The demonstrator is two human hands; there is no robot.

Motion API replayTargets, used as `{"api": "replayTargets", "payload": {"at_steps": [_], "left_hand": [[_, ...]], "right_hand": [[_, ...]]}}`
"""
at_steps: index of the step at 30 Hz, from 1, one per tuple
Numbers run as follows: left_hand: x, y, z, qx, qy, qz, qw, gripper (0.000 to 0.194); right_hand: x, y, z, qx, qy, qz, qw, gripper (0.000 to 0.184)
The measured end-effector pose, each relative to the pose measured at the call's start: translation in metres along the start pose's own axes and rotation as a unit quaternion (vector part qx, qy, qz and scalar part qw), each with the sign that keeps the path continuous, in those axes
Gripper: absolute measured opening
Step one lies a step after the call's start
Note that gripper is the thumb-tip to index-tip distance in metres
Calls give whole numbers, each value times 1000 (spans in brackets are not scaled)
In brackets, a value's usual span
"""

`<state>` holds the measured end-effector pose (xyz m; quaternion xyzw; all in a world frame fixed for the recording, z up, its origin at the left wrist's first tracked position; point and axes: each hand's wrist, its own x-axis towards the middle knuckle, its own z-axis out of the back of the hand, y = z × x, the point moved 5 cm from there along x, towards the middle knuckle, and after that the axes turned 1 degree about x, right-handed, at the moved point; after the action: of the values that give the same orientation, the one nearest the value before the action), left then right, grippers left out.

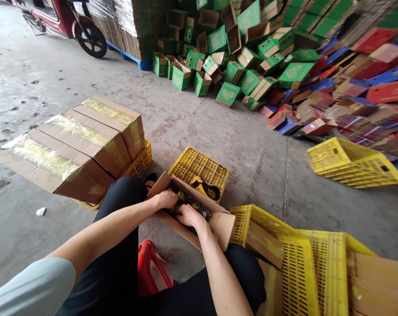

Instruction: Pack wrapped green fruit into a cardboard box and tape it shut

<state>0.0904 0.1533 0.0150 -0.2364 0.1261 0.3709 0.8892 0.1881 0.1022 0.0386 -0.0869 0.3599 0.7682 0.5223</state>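
Observation:
An open cardboard box (pixel 223 228) rests across my lap with its flaps raised. Inside it lie dark, shiny plastic (pixel 204 213) and small greenish pieces whose kind I cannot make out. My left hand (pixel 167 199) is closed at the box's left end, its fingertips hidden in the contents. Close beside it, my right hand (pixel 189 215) reaches in with bent fingers pressed together, also partly hidden. Just beyond the box, a yellow-and-black tape dispenser (pixel 205 188) lies on an upturned yellow crate (pixel 194 163).
Taped cartons (pixel 83 131) sit on a yellow crate at left. More yellow crates (pixel 298 267) holding cartons stand at right, and another crate (pixel 350 164) lies farther off. Green boxes (pixel 228 93) are heaped behind. A red stool (pixel 149 263) is below me; a scooter (pixel 63 19) stands back left.

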Motion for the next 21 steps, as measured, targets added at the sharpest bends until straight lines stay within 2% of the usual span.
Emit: {"api": "replayTargets", "payload": {"at_steps": [4, 11, 16, 19, 21], "left_hand": [[-2, -5, -5, 11, 27, -27, 999, 17], [-5, -7, -9, 14, 33, -36, 999, 21], [-6, -4, -2, -2, -10, -17, 1000, 24], [-9, 0, 5, -6, -45, -2, 999, 33], [-10, 0, 9, -7, -61, -4, 998, 44]], "right_hand": [[-7, 2, 0, 25, 38, 32, 998, 30], [-10, -11, 1, 35, -40, 1, 999, 48], [-7, -10, -10, 62, -15, 10, 998, 64], [-13, -17, 2, 75, -21, 7, 997, 55], [-23, -31, 16, 79, -41, -10, 996, 51]]}}
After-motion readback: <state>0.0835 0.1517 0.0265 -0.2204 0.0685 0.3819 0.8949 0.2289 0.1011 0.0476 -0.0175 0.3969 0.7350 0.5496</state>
